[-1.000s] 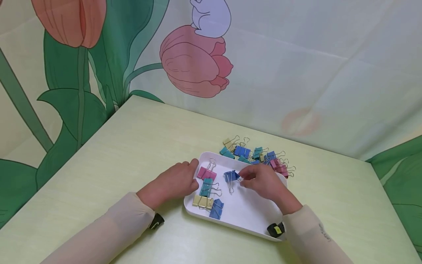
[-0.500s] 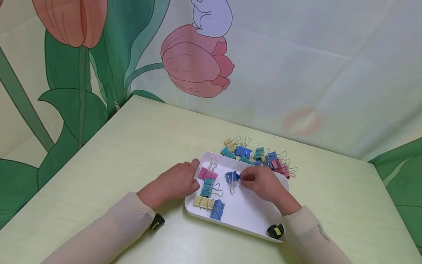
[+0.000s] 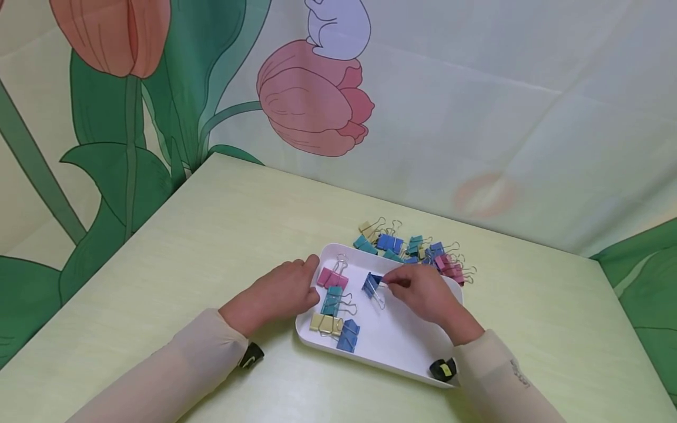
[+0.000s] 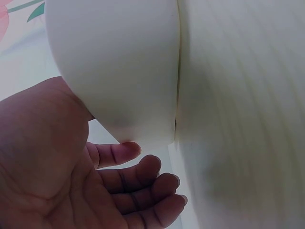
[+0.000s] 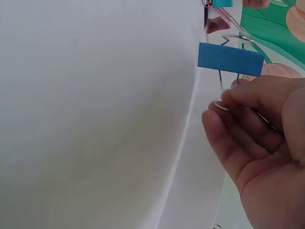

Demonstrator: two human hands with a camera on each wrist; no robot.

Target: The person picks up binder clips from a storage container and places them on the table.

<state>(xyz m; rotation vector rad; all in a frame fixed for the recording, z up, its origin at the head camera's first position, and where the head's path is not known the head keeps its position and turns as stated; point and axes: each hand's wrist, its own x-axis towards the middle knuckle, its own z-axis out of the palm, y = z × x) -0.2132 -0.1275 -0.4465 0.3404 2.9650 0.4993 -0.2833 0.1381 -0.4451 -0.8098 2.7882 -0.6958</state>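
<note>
A white tray lies on the table. At its left rim, my left hand grips the wall; in the left wrist view several curled fingers show at the wall's outer side. My right hand pinches a wire handle of a blue binder clip over the tray's far part. In the right wrist view that clip's blue body stands beyond the fingertips, its other handle pointing away. Along the tray's left side lie a pink clip, a teal clip, a yellow clip and another blue clip.
Behind the tray's far rim is a loose heap of binder clips in yellow, teal, blue and pink. A fabric backdrop with printed tulips rises behind the table. Black bands show at both wrists.
The blue clip in my right hand has turned, so its body and free handle now slant differently. My left hand keeps its place on the tray, and the other clips have not moved.
</note>
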